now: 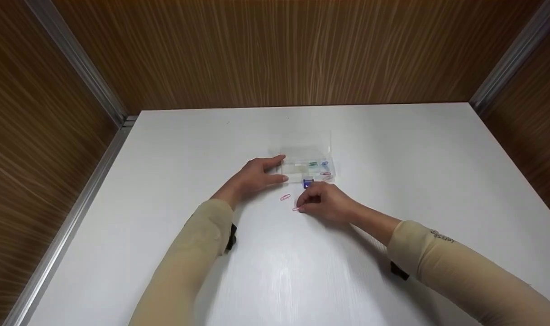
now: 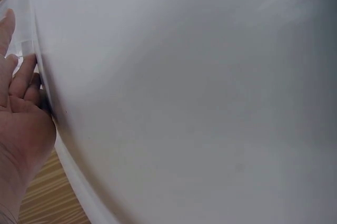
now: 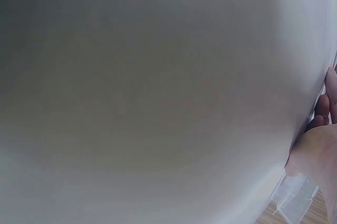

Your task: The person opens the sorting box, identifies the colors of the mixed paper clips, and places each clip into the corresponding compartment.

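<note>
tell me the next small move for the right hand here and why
Probably lift the red paper clip that the right hand pinches on the table and carry it to the open clear box, which the left hand touches at its side. Another red clip lies loose nearby.

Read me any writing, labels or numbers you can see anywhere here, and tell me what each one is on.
Right sleeve: a small dark printed mark near the forearm, too small and blurred to read.
Clear plastic box: no readable label.
White table, red paper clips and both wrist views: no text at all.
</note>
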